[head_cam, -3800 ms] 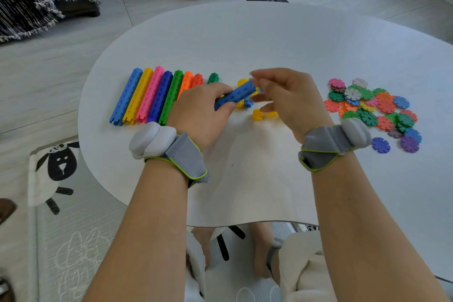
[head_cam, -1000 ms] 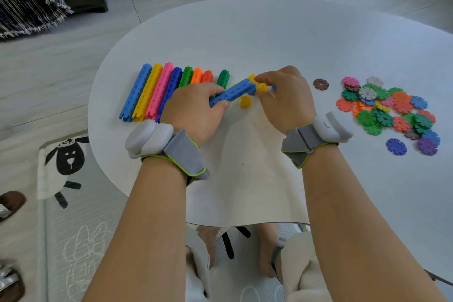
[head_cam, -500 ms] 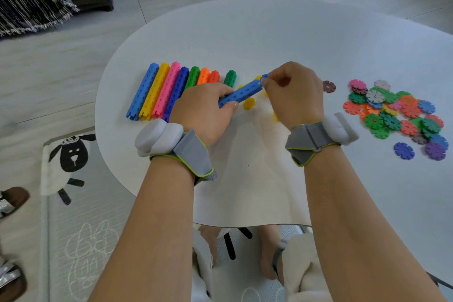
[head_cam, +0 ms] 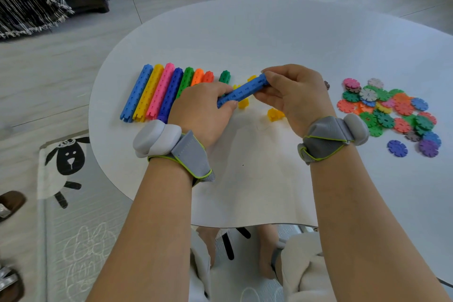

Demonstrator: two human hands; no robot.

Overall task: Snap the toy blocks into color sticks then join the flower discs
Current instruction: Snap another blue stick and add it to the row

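Now both hands, left hand (head_cam: pixel 203 108) and right hand (head_cam: pixel 291 95), grip the blue stick (head_cam: pixel 242 93), apparently pressing on a block; yellow blocks (head_cam: pixel 275 114) likely come next.

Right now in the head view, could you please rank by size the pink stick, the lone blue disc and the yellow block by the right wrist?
1. pink stick, largest
2. lone blue disc and yellow block: they look about alike

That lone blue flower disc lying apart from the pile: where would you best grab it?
Probably by its notched rim, coming from above: thumb and finger on opposite edges of the blue flower disc. It lies flat on the table, clear of the pile, so its edges are free.
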